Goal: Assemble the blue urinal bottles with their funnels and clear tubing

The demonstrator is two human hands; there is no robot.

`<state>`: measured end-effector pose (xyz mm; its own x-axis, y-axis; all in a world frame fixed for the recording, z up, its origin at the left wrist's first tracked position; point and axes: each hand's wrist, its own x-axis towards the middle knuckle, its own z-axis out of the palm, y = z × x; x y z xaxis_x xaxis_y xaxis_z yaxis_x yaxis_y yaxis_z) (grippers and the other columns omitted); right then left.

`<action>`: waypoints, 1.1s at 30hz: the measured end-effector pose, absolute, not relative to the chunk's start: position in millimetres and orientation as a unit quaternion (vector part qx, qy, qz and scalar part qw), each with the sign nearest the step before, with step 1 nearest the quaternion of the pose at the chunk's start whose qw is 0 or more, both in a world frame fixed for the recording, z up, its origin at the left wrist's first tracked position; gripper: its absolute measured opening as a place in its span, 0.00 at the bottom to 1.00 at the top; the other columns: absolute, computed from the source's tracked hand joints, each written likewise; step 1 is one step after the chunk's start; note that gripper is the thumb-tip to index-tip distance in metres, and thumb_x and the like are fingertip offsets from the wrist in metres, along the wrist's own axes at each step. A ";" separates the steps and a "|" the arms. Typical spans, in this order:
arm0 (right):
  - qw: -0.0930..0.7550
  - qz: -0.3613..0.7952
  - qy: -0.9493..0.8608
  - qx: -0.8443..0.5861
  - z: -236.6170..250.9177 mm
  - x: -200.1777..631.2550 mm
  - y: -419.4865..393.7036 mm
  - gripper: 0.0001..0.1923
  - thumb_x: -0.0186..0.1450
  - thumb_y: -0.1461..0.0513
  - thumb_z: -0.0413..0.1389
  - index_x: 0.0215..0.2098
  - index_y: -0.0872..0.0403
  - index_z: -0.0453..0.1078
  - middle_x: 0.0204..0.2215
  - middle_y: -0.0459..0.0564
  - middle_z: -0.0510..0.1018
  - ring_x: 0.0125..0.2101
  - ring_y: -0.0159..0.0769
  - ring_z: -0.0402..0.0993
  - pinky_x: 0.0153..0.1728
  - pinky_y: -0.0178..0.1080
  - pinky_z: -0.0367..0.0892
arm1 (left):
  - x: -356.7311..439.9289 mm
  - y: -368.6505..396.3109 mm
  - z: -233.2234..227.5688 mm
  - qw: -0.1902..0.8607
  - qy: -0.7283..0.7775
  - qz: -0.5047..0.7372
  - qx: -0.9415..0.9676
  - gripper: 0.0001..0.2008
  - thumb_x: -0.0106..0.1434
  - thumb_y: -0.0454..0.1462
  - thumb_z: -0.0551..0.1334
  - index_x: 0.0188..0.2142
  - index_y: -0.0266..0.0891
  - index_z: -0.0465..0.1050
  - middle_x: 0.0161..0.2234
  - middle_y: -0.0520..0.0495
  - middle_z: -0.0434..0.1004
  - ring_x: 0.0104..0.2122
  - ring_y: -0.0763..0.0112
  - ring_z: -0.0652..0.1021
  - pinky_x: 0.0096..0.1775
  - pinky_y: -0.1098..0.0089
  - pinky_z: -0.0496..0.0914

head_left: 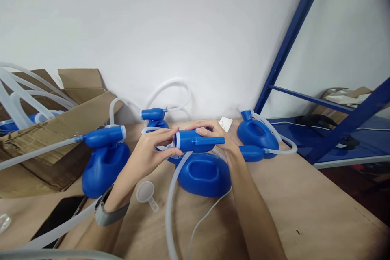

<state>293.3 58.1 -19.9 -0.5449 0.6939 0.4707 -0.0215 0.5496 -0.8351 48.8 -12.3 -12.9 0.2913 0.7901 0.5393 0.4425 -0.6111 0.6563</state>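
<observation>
Forearms reach up from the bottom edge, a grey band on the left wrist; between them a clear hose (170,207) runs up the brown desk (304,203) to the work. Held just above the desk at the centre is a blue plastic spout (198,141), a smooth tube lying level with a pale collar at its left end; the right hand (213,132) wraps it from behind, its grip closed around the barrel; the left hand (154,150) pinches the collar end between thumb and fingertips, where the hose meets it. Directly beneath lies a blue bottle (204,174), a glossy, rounded, flattened vessel with a shallow hollow in its top face. A small translucent funnel (146,194) rests on the desk near the left wrist, and a dark phone (57,215) lies further left.

Similar blue vessels stand on either side: one at left (103,162) with its spout and hose fitted, one at right (257,136) looped with tubing, another at the back (154,117) against the white wall. A torn cardboard box (45,138) at far left spills more clear hoses; blue steel racking (292,36) rises at right.

The risk, as judged here, is at the joint; smooth plastic and springy hose could slip apart under a loose pinch, and the long hose trailing off the near edge could drag the spout sideways or sweep the light funnel off the desk.
</observation>
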 end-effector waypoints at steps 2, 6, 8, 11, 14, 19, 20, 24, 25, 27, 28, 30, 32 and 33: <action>0.418 0.410 -0.777 -0.231 -19.5 293.5 56.7 0.19 0.66 0.49 0.61 0.43 0.53 0.85 0.44 0.54 0.86 0.45 0.46 0.81 0.49 0.43 0.72 | 50.3 -11.9 -15.7 0.175 0.397 0.437 0.788 0.28 0.59 0.49 0.74 0.56 0.40 0.80 0.46 0.43 0.86 0.38 0.57 0.84 0.41 0.61 0.81; 0.412 0.415 -0.772 -0.249 -20.2 297.2 55.7 0.19 0.68 0.49 0.61 0.45 0.53 0.84 0.45 0.54 0.86 0.47 0.47 0.81 0.49 0.43 0.73 | 51.3 -7.2 -23.1 0.186 0.401 0.433 0.785 0.30 0.61 0.50 0.72 0.59 0.40 0.77 0.42 0.44 0.87 0.39 0.56 0.84 0.40 0.61 0.81; 0.409 0.447 -0.761 -0.232 -21.1 298.7 56.6 0.20 0.68 0.48 0.60 0.46 0.53 0.84 0.45 0.54 0.86 0.48 0.49 0.81 0.50 0.44 0.73 | 50.1 -5.2 -23.5 0.205 0.406 0.439 0.775 0.32 0.61 0.50 0.72 0.61 0.41 0.75 0.44 0.44 0.87 0.42 0.54 0.85 0.42 0.58 0.81; 0.401 0.507 -0.735 -0.207 -23.5 295.0 58.0 0.21 0.68 0.48 0.59 0.48 0.53 0.83 0.46 0.53 0.85 0.48 0.49 0.81 0.51 0.46 0.74 | 46.9 -3.7 -18.8 0.282 0.393 0.437 0.758 0.35 0.57 0.53 0.73 0.61 0.42 0.75 0.49 0.41 0.85 0.47 0.48 0.84 0.46 0.55 0.80; 0.392 0.549 -0.709 -0.207 -28.6 280.7 57.4 0.20 0.65 0.47 0.60 0.44 0.53 0.83 0.44 0.53 0.86 0.47 0.49 0.81 0.50 0.46 0.75 | 49.0 -2.7 -15.5 0.359 0.363 0.502 0.698 0.36 0.63 0.63 0.62 0.58 0.41 0.77 0.57 0.37 0.80 0.55 0.45 0.80 0.53 0.51 0.77; 0.362 0.591 -0.694 -0.196 -37.7 249.8 51.8 0.21 0.63 0.44 0.61 0.34 0.53 0.82 0.37 0.51 0.85 0.40 0.47 0.81 0.46 0.48 0.76 | 69.8 -6.8 -23.7 0.438 0.349 0.593 0.578 0.42 0.71 0.64 0.38 0.54 0.36 0.76 0.55 0.35 0.80 0.57 0.48 0.78 0.57 0.49 0.73; 0.367 0.596 -0.686 -0.199 -39.0 245.6 51.1 0.21 0.63 0.44 0.61 0.32 0.52 0.81 0.36 0.50 0.85 0.40 0.47 0.81 0.46 0.48 0.76 | 73.4 -8.7 -25.3 0.435 0.350 0.592 0.581 0.42 0.71 0.63 0.37 0.53 0.36 0.76 0.53 0.35 0.81 0.56 0.49 0.79 0.57 0.50 0.73; 0.403 0.619 -0.633 -0.231 -46.3 236.2 54.6 0.17 0.59 0.45 0.65 0.30 0.50 0.79 0.37 0.50 0.85 0.44 0.50 0.80 0.49 0.49 0.76 | 77.1 -14.5 -22.8 0.350 0.324 0.632 0.611 0.42 0.71 0.60 0.31 0.54 0.37 0.73 0.51 0.36 0.81 0.54 0.51 0.79 0.58 0.52 0.71; 0.414 0.623 -0.618 -0.241 -48.7 235.3 56.6 0.17 0.59 0.46 0.65 0.31 0.50 0.79 0.38 0.50 0.85 0.46 0.50 0.80 0.49 0.49 0.76 | 75.8 -15.4 -20.0 0.332 0.316 0.646 0.610 0.41 0.71 0.59 0.31 0.54 0.38 0.73 0.50 0.36 0.80 0.54 0.52 0.79 0.57 0.52 0.72; 0.433 0.627 -0.593 -0.262 -52.2 236.2 60.4 0.17 0.59 0.46 0.65 0.34 0.49 0.79 0.40 0.51 0.85 0.49 0.51 0.79 0.48 0.48 0.77 | 70.8 -17.5 -13.1 0.318 0.316 0.657 0.606 0.35 0.73 0.58 0.38 0.54 0.38 0.73 0.50 0.37 0.80 0.53 0.52 0.78 0.54 0.54 0.73; 0.438 0.627 -0.586 -0.268 -52.6 238.4 61.6 0.17 0.60 0.46 0.64 0.36 0.50 0.79 0.41 0.51 0.85 0.50 0.52 0.78 0.48 0.48 0.77 | 66.8 -19.2 -9.6 0.315 0.326 0.648 0.612 0.31 0.73 0.56 0.43 0.55 0.39 0.73 0.51 0.38 0.80 0.53 0.53 0.78 0.53 0.56 0.74; 0.443 0.635 -0.572 -0.271 -49.4 247.3 62.3 0.18 0.61 0.48 0.63 0.40 0.51 0.79 0.45 0.53 0.85 0.53 0.52 0.77 0.48 0.47 0.77 | 54.8 -24.4 -5.2 0.291 0.372 0.606 0.640 0.24 0.73 0.52 0.53 0.55 0.40 0.73 0.51 0.40 0.80 0.52 0.54 0.79 0.50 0.59 0.74; 0.450 0.650 -0.552 -0.265 -41.9 261.0 61.7 0.19 0.61 0.48 0.64 0.43 0.53 0.79 0.47 0.54 0.84 0.53 0.53 0.78 0.46 0.46 0.79 | 36.7 -31.6 -8.2 0.237 0.445 0.530 0.682 0.20 0.72 0.51 0.57 0.53 0.41 0.75 0.48 0.42 0.81 0.48 0.56 0.80 0.47 0.61 0.74; 0.457 0.655 -0.542 -0.260 -37.7 268.8 61.6 0.21 0.61 0.48 0.64 0.44 0.53 0.78 0.47 0.54 0.84 0.50 0.53 0.80 0.44 0.47 0.80 | 25.7 -35.6 -14.0 0.209 0.481 0.472 0.708 0.19 0.72 0.50 0.57 0.51 0.42 0.76 0.46 0.43 0.82 0.46 0.56 0.81 0.46 0.62 0.74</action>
<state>268.8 61.6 -37.7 -0.4462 0.8816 0.1542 -0.3173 0.0053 -0.9483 25.7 -35.6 -14.0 0.0905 0.8791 0.4680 0.4847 -0.4494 0.7504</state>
